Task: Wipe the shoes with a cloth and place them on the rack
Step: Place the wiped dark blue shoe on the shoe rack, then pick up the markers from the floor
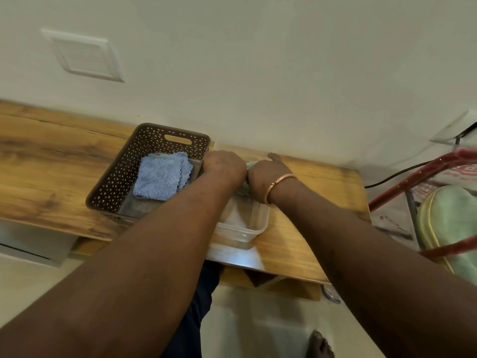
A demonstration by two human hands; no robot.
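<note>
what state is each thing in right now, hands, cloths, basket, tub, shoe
left hand: curled around the green cloth
right hand: gripping the same cloth
green cloth: bunched between both hands, above the clear tub
clear tub: lidless, on the table, contents unclear
blue cloths: folded, stacked in the basket
pale green shoe: lying inside the red rack frame

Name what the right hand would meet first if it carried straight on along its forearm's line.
Most likely the left hand, close beside it, with the green cloth bunched between them; depth is unclear.
</note>
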